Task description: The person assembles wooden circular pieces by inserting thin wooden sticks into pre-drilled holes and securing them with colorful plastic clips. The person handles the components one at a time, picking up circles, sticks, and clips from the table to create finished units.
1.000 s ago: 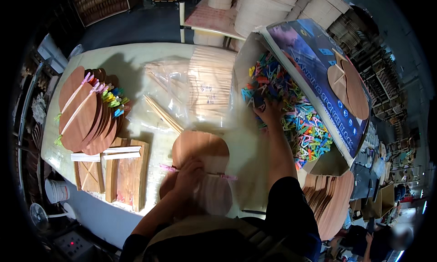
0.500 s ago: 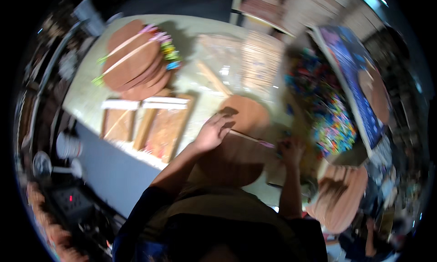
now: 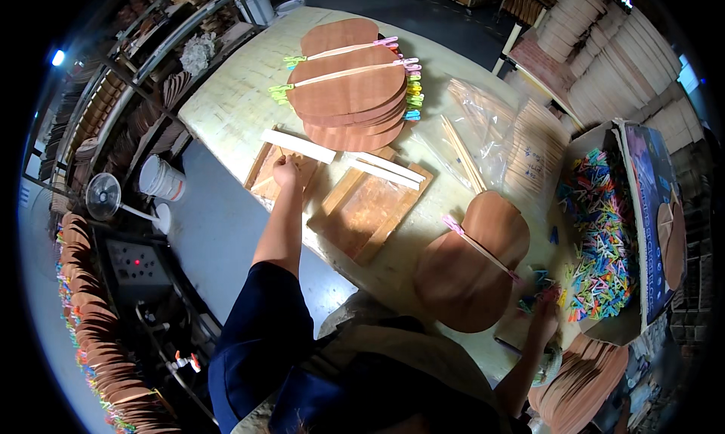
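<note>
My left hand point(image 3: 287, 170) pinches a thin stick in one of two wooden trays point(image 3: 374, 207); my right hand point(image 3: 545, 313) touches coloured clips point(image 3: 538, 289), grip unclear.

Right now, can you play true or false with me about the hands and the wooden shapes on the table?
1. The left hand reaches into a shallow wooden tray. True.
2. The right hand is on the white bucket. False: it is by the coloured clips, at the table's near edge.
3. The wooden shape nearest the person has a thin strip across it. True.
4. The stack of wooden shapes at the far end has no clips. False: coloured clips hold strips on it.
5. The box of clips is to the person's left. False: it is on the right.
</note>
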Demonstrator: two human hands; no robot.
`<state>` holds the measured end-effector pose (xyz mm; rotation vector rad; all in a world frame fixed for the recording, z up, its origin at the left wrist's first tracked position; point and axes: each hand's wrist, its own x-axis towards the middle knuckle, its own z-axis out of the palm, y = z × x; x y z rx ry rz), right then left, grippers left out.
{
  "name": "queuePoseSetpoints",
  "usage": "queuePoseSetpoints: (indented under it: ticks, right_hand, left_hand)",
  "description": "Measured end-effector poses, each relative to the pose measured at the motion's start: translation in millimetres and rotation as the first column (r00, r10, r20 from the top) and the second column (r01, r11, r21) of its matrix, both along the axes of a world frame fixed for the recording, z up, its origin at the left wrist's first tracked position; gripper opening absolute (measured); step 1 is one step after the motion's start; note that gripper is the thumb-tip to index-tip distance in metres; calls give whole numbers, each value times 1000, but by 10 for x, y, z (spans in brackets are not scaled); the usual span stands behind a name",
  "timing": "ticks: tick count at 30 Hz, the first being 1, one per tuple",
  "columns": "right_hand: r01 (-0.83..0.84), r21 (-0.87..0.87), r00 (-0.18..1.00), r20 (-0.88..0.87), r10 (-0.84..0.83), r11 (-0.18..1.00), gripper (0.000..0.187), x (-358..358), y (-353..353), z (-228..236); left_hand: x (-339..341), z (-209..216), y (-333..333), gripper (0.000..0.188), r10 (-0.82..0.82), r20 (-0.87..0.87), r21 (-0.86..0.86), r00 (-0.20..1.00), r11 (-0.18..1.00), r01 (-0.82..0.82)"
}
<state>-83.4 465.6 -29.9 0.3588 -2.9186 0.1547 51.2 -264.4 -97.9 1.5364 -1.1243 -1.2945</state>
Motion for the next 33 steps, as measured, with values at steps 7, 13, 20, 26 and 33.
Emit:
queuePoseSetpoints:
  ticks: [7,13,20,26,33]
  right_hand:
    - [-131,-152,925,338,176,980,24,555,-181,257]
    - [-115,-393,964,179,199,912,17,751,-552,59]
    - [217,-405,972,8,-234,888,17,720,-482,40]
    - [478,-42,799,434,-415,877,45,670,-798,-65]
    - [580,-814,813,577,82,-15,16,754,-457,-322]
  left_hand:
    - [-79,206,-43,16,71,-439,368,896,924,107]
    - [424,-429,-652,25,-161,-689,113,707,939,324]
    - [-42,1231,1616,2,-397,-112,-526,911,801,285]
    - [-143,1005,3296,4,-700,597,-686,392,-192,702]
    - [-361,1007,4002,9,-831,545,-638,109,-327,697]
